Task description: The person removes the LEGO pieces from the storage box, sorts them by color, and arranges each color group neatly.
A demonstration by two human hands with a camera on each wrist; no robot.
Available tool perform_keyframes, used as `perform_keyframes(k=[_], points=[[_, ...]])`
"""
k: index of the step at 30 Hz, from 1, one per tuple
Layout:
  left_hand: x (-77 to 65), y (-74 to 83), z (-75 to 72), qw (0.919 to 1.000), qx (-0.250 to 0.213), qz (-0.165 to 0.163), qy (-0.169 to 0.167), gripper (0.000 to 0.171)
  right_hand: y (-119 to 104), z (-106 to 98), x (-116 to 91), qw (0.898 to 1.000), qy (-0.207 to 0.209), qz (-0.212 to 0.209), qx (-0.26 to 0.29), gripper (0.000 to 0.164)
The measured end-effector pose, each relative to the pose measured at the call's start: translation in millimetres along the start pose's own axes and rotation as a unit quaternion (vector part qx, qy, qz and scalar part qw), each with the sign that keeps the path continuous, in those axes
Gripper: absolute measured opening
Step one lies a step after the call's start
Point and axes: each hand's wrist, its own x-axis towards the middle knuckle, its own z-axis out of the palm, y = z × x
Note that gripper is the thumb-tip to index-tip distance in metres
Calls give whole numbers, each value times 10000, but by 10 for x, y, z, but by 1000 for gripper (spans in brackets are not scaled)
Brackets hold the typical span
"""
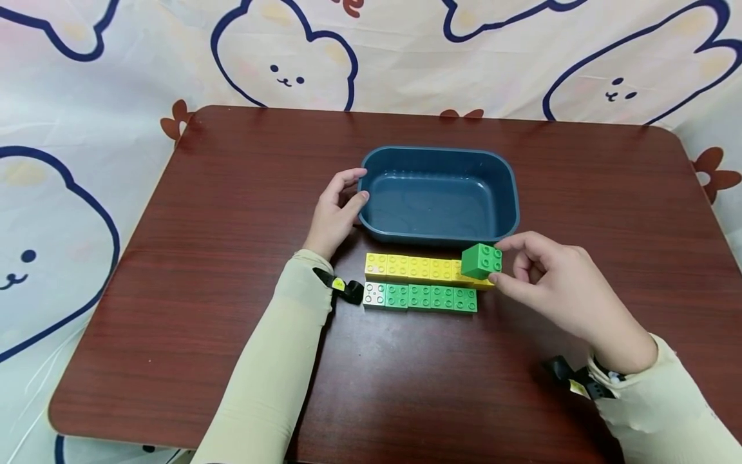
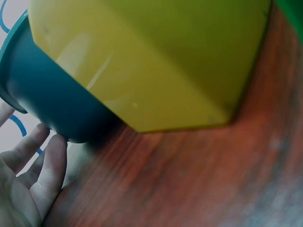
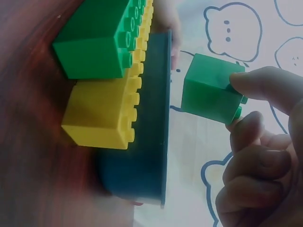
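Observation:
My right hand pinches a green toy building block between thumb and fingers. It holds the block above the right end of a row of yellow blocks. In the right wrist view, the raised green block is apart from the others. In front of the yellow row lies a row of green blocks, whose left end looks washed out by glare. My left hand touches the left end of a blue basin with its fingertips. Its thumb and fingers rest against the outer wall.
The basin stands behind both rows on a dark reddish-brown wooden table with rounded corners. A pale cloth printed with cartoon animals hangs behind the table and at its sides. Each wrist carries a black strapped device.

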Motion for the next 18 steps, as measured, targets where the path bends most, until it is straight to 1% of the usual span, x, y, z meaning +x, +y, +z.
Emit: perform_keyframes(k=[11, 18], points=[[-10, 10, -9, 10000, -73, -25, 0, 38, 83, 1, -233, 10000, 32, 33, -26, 38], [-15, 14, -6, 9998, -194, -26, -44, 40, 148, 35, -319, 9999, -6, 68, -101, 39]])
